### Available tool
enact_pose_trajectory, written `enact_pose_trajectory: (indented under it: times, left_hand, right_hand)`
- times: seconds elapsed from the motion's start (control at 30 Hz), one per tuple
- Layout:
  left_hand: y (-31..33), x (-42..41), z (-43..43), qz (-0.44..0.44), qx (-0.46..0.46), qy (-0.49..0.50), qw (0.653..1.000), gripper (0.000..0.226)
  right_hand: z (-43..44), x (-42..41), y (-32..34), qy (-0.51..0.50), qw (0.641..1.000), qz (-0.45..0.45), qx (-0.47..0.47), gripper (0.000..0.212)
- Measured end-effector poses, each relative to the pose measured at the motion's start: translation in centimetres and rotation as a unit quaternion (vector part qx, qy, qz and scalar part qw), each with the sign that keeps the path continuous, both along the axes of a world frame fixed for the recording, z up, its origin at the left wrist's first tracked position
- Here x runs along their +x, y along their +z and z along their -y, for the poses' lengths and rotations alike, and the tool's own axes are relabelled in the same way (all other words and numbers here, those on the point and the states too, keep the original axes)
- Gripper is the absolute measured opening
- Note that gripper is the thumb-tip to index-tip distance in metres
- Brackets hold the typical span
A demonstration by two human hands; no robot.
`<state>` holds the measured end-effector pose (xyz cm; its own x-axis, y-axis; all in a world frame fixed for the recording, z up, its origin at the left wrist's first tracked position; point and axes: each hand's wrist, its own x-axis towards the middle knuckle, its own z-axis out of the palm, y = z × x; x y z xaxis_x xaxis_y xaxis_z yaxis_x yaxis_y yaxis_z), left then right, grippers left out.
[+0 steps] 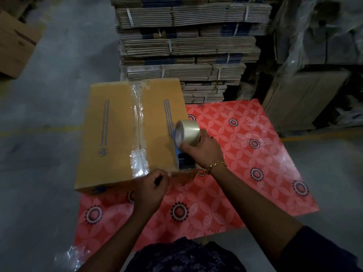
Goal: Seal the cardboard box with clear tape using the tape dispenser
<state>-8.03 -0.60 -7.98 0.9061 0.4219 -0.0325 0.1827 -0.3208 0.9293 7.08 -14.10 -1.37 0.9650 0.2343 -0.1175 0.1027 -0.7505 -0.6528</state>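
Note:
A closed brown cardboard box (pixel 110 134) lies on a red flowered mat (pixel 245 154). A strip of clear tape (pixel 138 122) runs along its centre seam from the far edge to the near edge. My right hand (pixel 204 152) grips a blue tape dispenser (pixel 183 160) with a roll of clear tape (pixel 187 133), held at the box's right near corner. My left hand (pixel 152 185) is at the near edge of the box, fingers curled, pressing where the tape end folds over the front face.
Strapped bundles of flat cardboard (pixel 188 48) are stacked high just behind the box. Plastic-wrapped goods (pixel 318 46) stand at the right. Another brown box (pixel 15 42) sits on the grey concrete floor (pixel 49 95) at the far left.

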Motion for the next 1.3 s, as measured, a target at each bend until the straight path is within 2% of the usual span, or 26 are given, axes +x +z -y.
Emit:
enact_pose_trajectory:
  times: [0.13, 0.2, 0.27, 0.43, 0.5, 0.6, 0.73, 0.9, 1.0, 1.13, 1.3]
  left_hand:
    - [1.2, 2.9, -0.1, 0.026, 0.042, 0.030, 0.998, 0.031]
    - [1.5, 5.0, 0.4, 0.024, 0.073, 0.006, 0.997, 0.031]
    - [1.8, 7.3, 1.5, 0.038, 0.117, -0.038, 0.992, 0.027]
    - [1.0, 13.4, 4.6, 0.032, 0.308, -0.145, 0.940, 0.033]
    - [-0.4, 15.3, 5.3, 0.006, 0.378, -0.154, 0.913, 0.033]
    - [-1.9, 16.4, 5.9, -0.048, 0.411, -0.136, 0.900, 0.040]
    - [-2.1, 16.3, 6.8, -0.063, 0.475, -0.129, 0.868, 0.033]
    - [-2.0, 16.5, 6.9, -0.091, 0.482, -0.116, 0.864, 0.033]
    - [-2.1, 16.5, 7.0, -0.095, 0.495, -0.118, 0.855, 0.030]
    - [-2.0, 16.6, 7.2, -0.094, 0.491, -0.108, 0.859, 0.025]
    - [-1.7, 16.6, 7.4, -0.092, 0.493, -0.104, 0.859, 0.025]
  right_hand:
    - [2.6, 0.4, -0.4, -0.070, 0.982, -0.065, 0.165, 0.049]
    - [4.7, 1.1, -0.8, -0.092, 0.971, -0.087, 0.205, 0.040]
    - [7.1, 1.9, -1.3, -0.107, 0.965, -0.096, 0.219, 0.040]
    - [14.1, 4.7, -3.8, -0.177, 0.926, -0.164, 0.292, 0.054]
    - [16.8, 5.9, -5.0, -0.203, 0.909, -0.189, 0.310, 0.050]
    - [20.2, 8.1, -7.0, -0.250, 0.879, -0.226, 0.338, 0.049]
    - [23.7, 11.5, -10.3, -0.304, 0.860, -0.242, 0.330, 0.049]
    - [25.4, 15.2, -13.0, -0.329, 0.850, -0.272, 0.310, 0.048]
    - [25.7, 17.2, -14.2, -0.333, 0.833, -0.305, 0.320, 0.036]
    - [26.0, 19.0, -14.8, -0.281, 0.846, -0.328, 0.313, 0.010]
    - [26.6, 21.4, -15.2, -0.261, 0.859, -0.343, 0.276, 0.030]
